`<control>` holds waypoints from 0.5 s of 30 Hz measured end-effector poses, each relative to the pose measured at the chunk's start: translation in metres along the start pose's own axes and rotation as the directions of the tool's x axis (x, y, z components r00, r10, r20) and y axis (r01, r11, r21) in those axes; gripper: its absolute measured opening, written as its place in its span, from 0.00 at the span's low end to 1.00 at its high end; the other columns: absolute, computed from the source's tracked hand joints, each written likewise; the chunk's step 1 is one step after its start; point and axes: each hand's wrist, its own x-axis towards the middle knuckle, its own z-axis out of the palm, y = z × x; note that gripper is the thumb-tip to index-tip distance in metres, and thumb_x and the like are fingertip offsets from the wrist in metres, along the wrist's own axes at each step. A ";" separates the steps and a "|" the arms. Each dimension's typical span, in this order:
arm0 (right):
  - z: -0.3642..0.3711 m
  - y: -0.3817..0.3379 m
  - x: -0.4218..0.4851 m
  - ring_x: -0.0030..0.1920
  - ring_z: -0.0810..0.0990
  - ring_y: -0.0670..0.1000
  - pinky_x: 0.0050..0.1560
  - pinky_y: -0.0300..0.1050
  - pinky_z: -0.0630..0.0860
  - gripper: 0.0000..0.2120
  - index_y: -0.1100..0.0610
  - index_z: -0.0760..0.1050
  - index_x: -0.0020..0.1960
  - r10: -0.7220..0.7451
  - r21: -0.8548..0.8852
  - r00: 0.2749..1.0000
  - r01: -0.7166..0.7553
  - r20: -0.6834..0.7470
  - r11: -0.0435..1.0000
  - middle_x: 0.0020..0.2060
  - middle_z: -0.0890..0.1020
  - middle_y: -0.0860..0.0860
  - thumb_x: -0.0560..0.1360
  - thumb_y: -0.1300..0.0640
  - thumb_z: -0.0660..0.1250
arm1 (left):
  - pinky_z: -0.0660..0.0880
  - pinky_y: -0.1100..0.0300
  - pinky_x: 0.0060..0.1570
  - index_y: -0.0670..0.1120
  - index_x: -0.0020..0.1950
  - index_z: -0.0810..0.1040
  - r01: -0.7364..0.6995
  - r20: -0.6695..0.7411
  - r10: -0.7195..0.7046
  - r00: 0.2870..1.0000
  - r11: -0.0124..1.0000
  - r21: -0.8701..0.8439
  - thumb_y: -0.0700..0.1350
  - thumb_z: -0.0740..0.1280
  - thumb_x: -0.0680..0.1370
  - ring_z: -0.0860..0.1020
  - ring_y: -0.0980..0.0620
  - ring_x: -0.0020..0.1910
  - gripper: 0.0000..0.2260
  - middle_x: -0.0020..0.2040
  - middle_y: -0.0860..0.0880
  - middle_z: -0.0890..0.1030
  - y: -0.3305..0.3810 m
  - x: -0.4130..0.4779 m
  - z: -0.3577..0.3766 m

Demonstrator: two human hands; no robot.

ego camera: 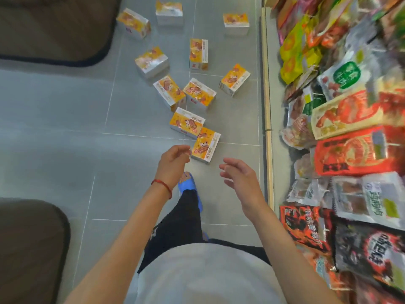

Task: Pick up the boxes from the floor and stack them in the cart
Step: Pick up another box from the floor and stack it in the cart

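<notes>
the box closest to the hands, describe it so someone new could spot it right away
On the grey tiled floor left of the snack shelf, yellow boxes lie scattered. The nearest box lies just beyond the open left hand and right hand. Unlike the others, it is last in the trail, touching only the box above it.

The floor [65, 106] is of grey tiles, smooth with a soft satin sheen, parted by thin pale grout lines. The boxes [206, 143] scattered on it look like printed cardboard, yellow-orange on the faces and silvery-white on the sides, with a slight gloss as if film-wrapped. The snack packets [350, 150] on the shelf at the right are shiny plastic or foil pouches that catch the light. The shelf edge [266, 84] is a pale, matt strip. The dark mats [48, 25] look like matt, rough cloth with a bound border. The slipper [186, 184] is smooth blue plastic or rubber. A red thread bracelet [163, 185] circles the left wrist.
</notes>
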 end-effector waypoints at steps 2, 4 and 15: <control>0.005 -0.025 0.034 0.54 0.83 0.48 0.58 0.44 0.77 0.09 0.50 0.80 0.59 0.034 0.009 0.999 -0.034 -0.012 0.999 0.54 0.84 0.49 0.82 0.57 0.65 | 0.74 0.58 0.54 0.45 0.60 0.80 0.033 -0.002 -0.033 0.999 0.999 -0.015 0.37 0.63 0.80 0.80 0.51 0.52 0.11 0.55 0.48 0.82 0.022 0.036 0.005; 0.014 -0.049 0.064 0.55 0.83 0.50 0.58 0.44 0.78 0.08 0.50 0.80 0.59 0.076 0.034 0.997 -0.075 -0.010 0.997 0.54 0.85 0.49 0.82 0.56 0.65 | 0.74 0.58 0.55 0.43 0.60 0.80 0.054 -0.019 -0.054 0.998 0.998 -0.028 0.37 0.62 0.81 0.80 0.50 0.52 0.11 0.53 0.48 0.82 0.040 0.068 0.005; 0.015 -0.144 0.233 0.41 0.82 0.41 0.48 0.36 0.78 0.08 0.56 0.82 0.58 0.155 -0.081 0.982 -0.147 0.105 0.986 0.37 0.85 0.40 0.81 0.61 0.67 | 0.72 0.64 0.44 0.48 0.55 0.79 0.220 -0.187 -0.249 0.950 0.962 -0.162 0.38 0.63 0.81 0.79 0.51 0.48 0.08 0.53 0.47 0.82 0.097 0.196 0.041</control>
